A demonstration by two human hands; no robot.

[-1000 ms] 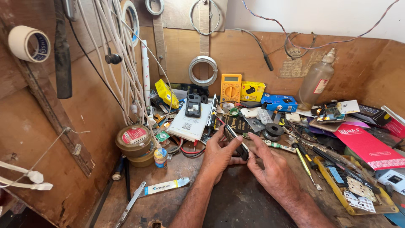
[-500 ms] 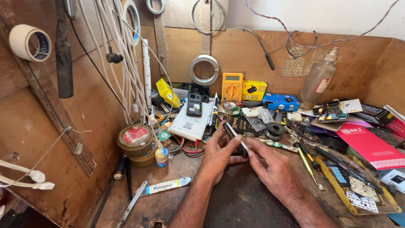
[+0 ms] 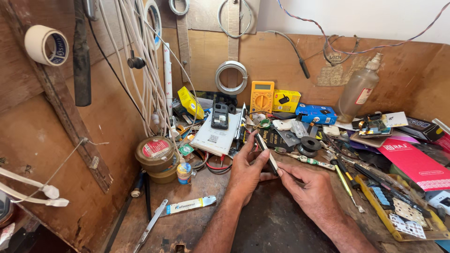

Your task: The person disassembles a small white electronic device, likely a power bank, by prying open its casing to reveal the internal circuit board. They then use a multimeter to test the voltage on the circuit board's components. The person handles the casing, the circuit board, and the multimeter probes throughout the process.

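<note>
2 hands over a dark, worn counter (image 3: 281, 229), both on 1 slim dark phone (image 3: 266, 152) held edge-up, tilted, just above the counter centre. Left hand (image 3: 247, 171) curled round the phone's lower half, fingers wrapped behind, thumb alongside. Right hand (image 3: 311, 192) closed in a pinch at the phone's near end, fingertips touching it.

Around: 1 yellow multimeter (image 3: 262, 97) against the back wall, 1 yellow box (image 3: 286, 100) just beside it, 1 blue box (image 3: 316, 113) next. 1 clear plastic bottle (image 3: 358, 89) leaning at the wall. 1 other phone (image 3: 219, 115) lying on 1 white box (image 3: 215, 137). 2 stacked round tins (image 3: 156, 158) at left, 1 small bottle (image 3: 184, 172) beside them. 1 tape roll (image 3: 46, 45) on left wall. 1 wire coil (image 3: 231, 78) hanging.
</note>
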